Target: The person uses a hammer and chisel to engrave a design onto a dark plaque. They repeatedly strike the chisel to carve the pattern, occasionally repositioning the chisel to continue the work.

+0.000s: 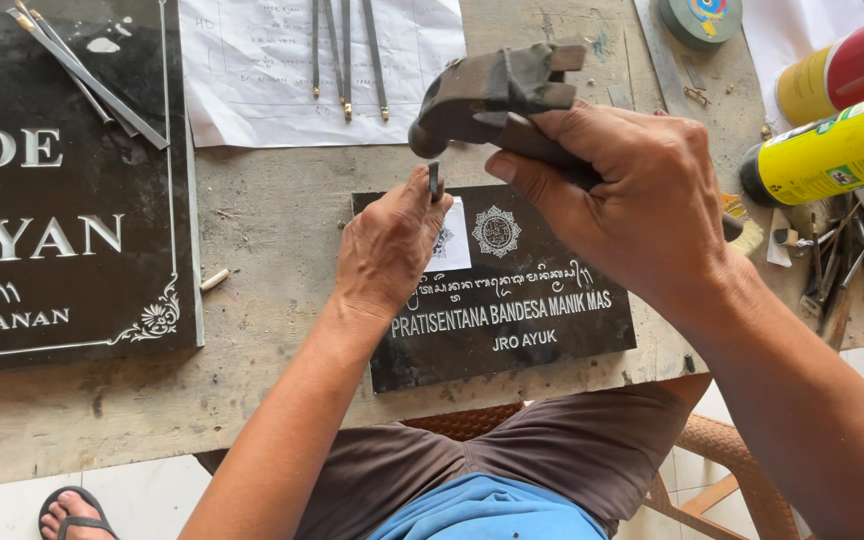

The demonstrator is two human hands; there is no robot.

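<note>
Left hand pinches chisel, tip hidden; right hand grips hammer, handle covered

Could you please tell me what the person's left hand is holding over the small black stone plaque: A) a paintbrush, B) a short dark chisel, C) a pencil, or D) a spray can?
B: the left hand pinches a short dark chisel upright over the small black plaque, while the right hand holds a hammer just above it.
</note>
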